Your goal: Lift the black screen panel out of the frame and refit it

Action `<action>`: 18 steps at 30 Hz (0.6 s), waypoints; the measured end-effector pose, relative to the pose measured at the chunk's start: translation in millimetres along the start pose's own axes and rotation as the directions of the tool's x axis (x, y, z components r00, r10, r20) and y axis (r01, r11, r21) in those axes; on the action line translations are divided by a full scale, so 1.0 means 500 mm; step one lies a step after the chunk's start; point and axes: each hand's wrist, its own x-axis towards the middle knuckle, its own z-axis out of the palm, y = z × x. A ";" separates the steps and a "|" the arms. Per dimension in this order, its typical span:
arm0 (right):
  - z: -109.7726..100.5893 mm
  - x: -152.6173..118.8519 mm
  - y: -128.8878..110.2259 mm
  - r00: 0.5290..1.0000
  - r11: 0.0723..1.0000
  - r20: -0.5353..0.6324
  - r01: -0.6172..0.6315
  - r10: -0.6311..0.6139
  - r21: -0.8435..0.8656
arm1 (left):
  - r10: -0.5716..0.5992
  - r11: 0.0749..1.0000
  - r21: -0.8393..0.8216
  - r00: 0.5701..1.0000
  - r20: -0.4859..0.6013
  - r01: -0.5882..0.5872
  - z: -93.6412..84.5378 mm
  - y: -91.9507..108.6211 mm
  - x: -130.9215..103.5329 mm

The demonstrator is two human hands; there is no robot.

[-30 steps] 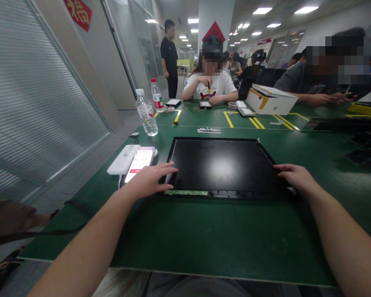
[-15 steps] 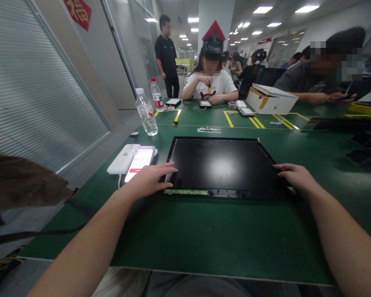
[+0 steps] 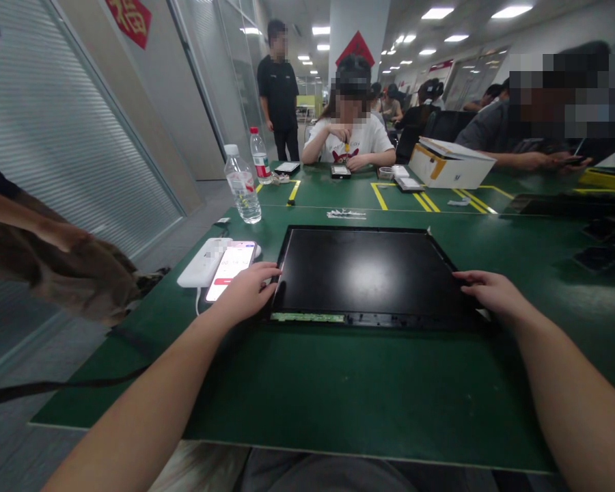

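Observation:
A black flat display panel [image 3: 361,273] lies face up on the green table in front of me. A narrow green circuit board [image 3: 307,318] runs along the left part of its near edge. My left hand [image 3: 251,290] is at the panel's left edge, fingers and thumb closed against the side. At the opposite edge, my right hand [image 3: 492,294] grips the frame between its fingers and thumb. The undersides of both hands are hidden. Just beyond my left hand, a lit phone [image 3: 230,270] rests against a white device [image 3: 202,263].
A clear water bottle [image 3: 243,188] and a red-capped bottle [image 3: 260,157] stand at the back left. Small silvery pieces [image 3: 346,214] lie behind the panel. Across the table a person works on a small device [image 3: 341,172]. A white box [image 3: 451,164] stands farther right.
My left hand has drawn left off the panel's face, closing at its edge. My right hand stays put. A passer-by at the far left has moved further into view.

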 end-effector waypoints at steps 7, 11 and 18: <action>-0.005 0.006 0.001 0.997 0.999 0.067 -0.029 0.028 0.024 | -0.006 0.999 -0.033 1.000 0.000 0.006 0.006 -0.006 0.000; -0.005 0.006 -0.003 0.996 0.998 0.081 -0.042 0.038 0.050 | -0.036 0.993 -0.115 0.999 -0.004 0.036 0.010 -0.009 0.000; -0.006 0.003 -0.011 0.991 0.994 0.113 -0.075 0.066 0.080 | -0.088 0.973 -0.216 0.996 0.004 0.087 0.019 -0.015 0.000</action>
